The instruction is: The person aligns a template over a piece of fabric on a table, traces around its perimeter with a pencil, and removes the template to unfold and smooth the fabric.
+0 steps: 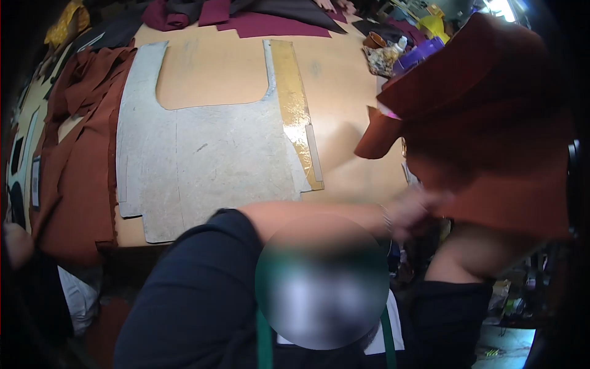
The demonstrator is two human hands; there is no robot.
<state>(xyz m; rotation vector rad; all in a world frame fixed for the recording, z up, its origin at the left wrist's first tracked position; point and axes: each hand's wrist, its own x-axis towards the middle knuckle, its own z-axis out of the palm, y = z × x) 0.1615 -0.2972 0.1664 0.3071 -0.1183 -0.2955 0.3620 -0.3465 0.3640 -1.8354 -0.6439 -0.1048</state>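
A large rust-brown cloth hangs raised at the right, its upper part folded over. Beside its lower left edge is my left hand, blurred by motion, with a bracelet at the wrist. Whether its fingers grip the cloth cannot be made out. My right forearm runs up behind the cloth, which hides my right hand. A worn grey-white template with a deep cut-out at the top lies flat on the table. Along its right side runs a shiny yellow-brown strip.
Crumpled rust-brown cloth covers the table's left side. Maroon cloth and dark cloth lie at the far edge, near another person's hands. A purple object and a small bottle stand back right. Part of someone shows at far left.
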